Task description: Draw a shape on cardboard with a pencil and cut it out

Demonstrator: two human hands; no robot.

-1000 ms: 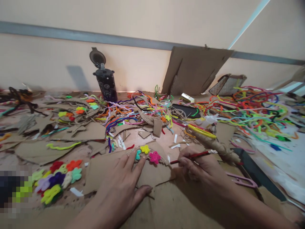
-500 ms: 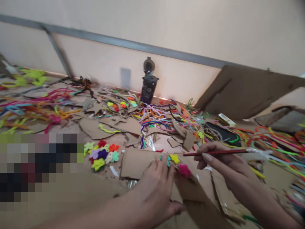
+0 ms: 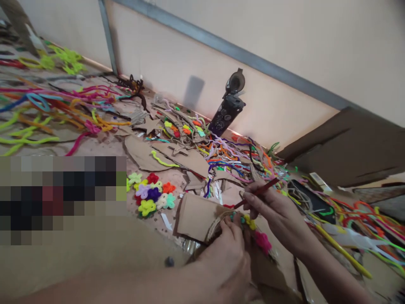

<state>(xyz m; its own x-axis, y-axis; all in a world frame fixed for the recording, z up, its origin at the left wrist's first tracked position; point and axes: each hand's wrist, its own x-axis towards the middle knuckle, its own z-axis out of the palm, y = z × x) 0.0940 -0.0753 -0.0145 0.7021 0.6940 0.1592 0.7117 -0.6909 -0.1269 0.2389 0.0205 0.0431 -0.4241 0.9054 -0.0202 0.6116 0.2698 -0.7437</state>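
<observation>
Your right hand pinches the pencil; probably light, stiff, best held near its tip. Under your left hand's fingertips: twine ring; can't tell if gripped. Likely light, springy; take bare twine, sparing the soft flowers. Card edge left of those fingertips. Scraps crowd ahead; little open room.

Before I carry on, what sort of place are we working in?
Probably a craft workspace, perhaps a shared one, though I can't be sure: there are loose fuzzy strands in many colours, cut pieces of cardboard and a pile of fuzzy flowers.
</observation>
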